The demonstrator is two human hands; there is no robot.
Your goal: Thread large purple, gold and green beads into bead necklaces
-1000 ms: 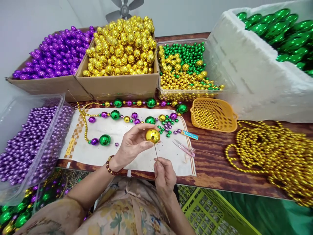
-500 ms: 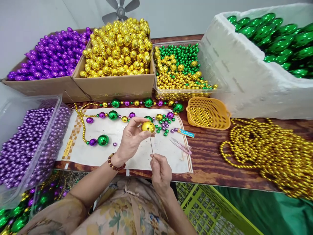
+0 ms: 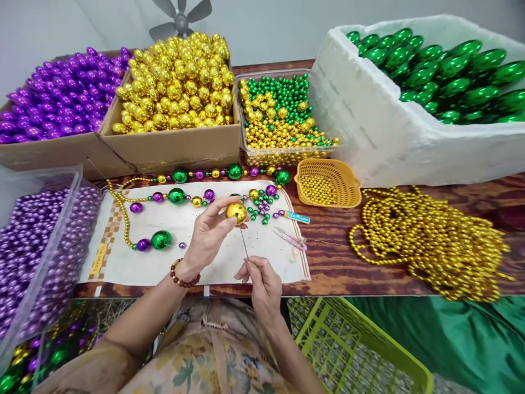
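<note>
My left hand pinches a large shiny gold bead between thumb and fingers above the white cloth. Below it, my right hand is closed on a long thin needle that points up at the bead's underside; whether its tip is inside the bead I cannot tell. Behind my hands a strand of beads in green, purple and gold lies looped across the cloth. It ends at a big green bead on the left. Small loose green and purple beads lie right of the gold one.
Pink-handled thread snips and a blue-labelled strip lie on the right. Behind stand boxes of purple beads and gold beads, a clear tub, a foam box and an orange basket. Gold bead chains are heaped at right.
The view has swung to the right, so the scene sits further left. My right hand's fingers have spread a little at the needle; the left still holds the gold bead.
</note>
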